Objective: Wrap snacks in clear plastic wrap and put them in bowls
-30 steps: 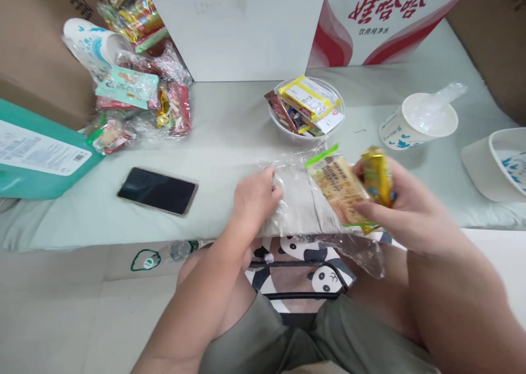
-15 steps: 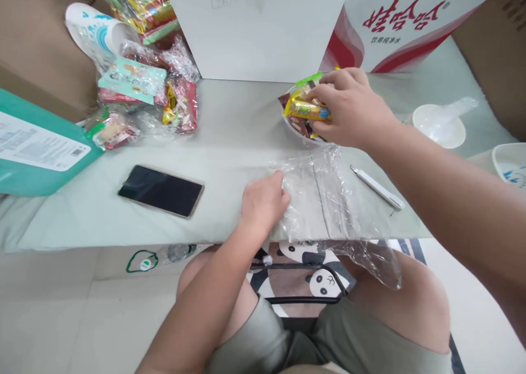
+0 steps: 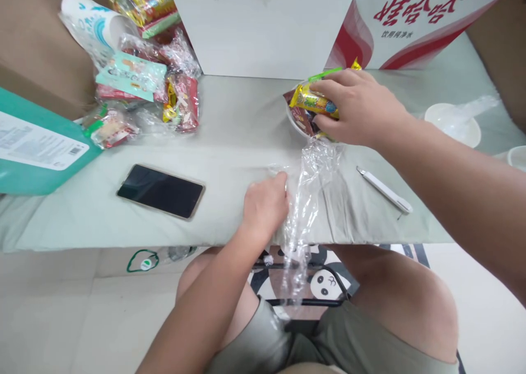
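Note:
My left hand (image 3: 267,205) is closed in a fist near the table's front edge, gripping a crumpled clear plastic bag (image 3: 306,209). The bag stretches up to the bowl and hangs down over the edge between my knees. My right hand (image 3: 356,108) reaches over a white bowl (image 3: 292,123), its fingers curled on a yellow snack packet (image 3: 313,101). Dark red packets (image 3: 302,117) and a green-edged one (image 3: 324,75) sit in the same bowl. My right hand hides the bowl's right side.
A phone (image 3: 161,191) lies to the left, a white utility knife (image 3: 384,190) to the right. Bagged snacks (image 3: 187,102) and paper cups (image 3: 96,26) are heaped at the back left beside a teal container (image 3: 36,165). A white box (image 3: 263,28) stands behind; a small bowl (image 3: 447,123) is at right.
The plastic bag, spread out across the table before, is now gathered into a narrower strip and hangs further left. My left hand keeps its grip; my right hand stays on the yellow packet.

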Demonstrator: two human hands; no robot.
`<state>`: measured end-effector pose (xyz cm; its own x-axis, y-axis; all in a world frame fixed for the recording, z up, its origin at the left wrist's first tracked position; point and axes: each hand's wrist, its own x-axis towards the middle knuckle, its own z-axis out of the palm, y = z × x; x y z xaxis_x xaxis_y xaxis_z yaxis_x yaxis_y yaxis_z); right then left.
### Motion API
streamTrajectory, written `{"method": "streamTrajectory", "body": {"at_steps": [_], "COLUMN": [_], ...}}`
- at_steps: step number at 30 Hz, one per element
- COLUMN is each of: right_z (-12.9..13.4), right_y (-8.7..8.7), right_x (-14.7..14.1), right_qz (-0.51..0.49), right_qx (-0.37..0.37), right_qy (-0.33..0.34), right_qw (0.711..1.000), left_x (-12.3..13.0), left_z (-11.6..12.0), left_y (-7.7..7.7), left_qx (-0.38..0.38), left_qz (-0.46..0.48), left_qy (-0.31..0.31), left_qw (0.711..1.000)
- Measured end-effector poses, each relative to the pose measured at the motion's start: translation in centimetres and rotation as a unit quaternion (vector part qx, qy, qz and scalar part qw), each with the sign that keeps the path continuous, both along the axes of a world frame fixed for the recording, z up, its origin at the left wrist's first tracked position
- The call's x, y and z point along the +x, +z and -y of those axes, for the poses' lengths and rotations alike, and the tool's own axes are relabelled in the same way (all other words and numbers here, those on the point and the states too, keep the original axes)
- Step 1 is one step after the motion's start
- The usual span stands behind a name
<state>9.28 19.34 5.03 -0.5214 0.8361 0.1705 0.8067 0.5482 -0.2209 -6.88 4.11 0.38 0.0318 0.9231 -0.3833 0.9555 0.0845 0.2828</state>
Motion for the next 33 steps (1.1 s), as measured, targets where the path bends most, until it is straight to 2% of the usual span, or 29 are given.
{"method": "streamTrajectory", "body": {"at_steps": [4, 9, 12, 14, 17, 19, 22, 25, 29, 33], "right_z": [0.6, 1.8, 2.5, 3.1, 4.0, 4.4, 4.1, 3.3, 2.6, 2.1], "right_y": [0.3, 0.9, 2.0, 3.0, 3.7, 3.2, 1.8, 0.9, 0.6, 0.4], "right_x": [0.2, -0.3, -0.9, -1.3, -2.0, -2.5, -3.4, -4.0, -3.9, -3.6], "right_qz": [0.017, 0.066, 0.058, 0.017, -0.007, 0.020, 0.021, 0.013, 0.015, -0.009], "right_qx": [0.014, 0.057, 0.065, 0.070, 0.044, 0.020, 0.038, 0.036, 0.008, 0.045], "right_qy": [0.010, -0.022, -0.066, -0.117, -0.165, -0.148, -0.103, -0.104, -0.113, -0.080], "right_qw": [1.000, 0.996, 0.994, 0.991, 0.985, 0.989, 0.994, 0.994, 0.993, 0.996], "left_x": [-0.2, -0.2, -0.2, -0.2, -0.2, -0.1, -0.1, -0.2, -0.1, 0.1], "left_z": [0.2, 0.3, 0.3, 0.3, 0.4, 0.4, 0.4, 0.3, 0.3, 0.2], "left_y": [0.0, -0.4, -0.6, -0.6, -0.5, -0.5, -0.8, -1.0, -0.9, -1.3], "left_qx": [0.011, 0.024, 0.024, 0.025, 0.030, 0.028, 0.031, 0.044, 0.043, 0.057], "left_qz": [0.023, 0.027, 0.039, 0.051, 0.054, 0.046, 0.036, 0.029, 0.023, 0.012], "left_qy": [0.003, 0.003, 0.016, 0.012, 0.010, 0.020, 0.022, 0.009, 0.000, 0.013], "left_qw": [1.000, 0.999, 0.999, 0.998, 0.998, 0.998, 0.999, 0.999, 0.999, 0.998]}}
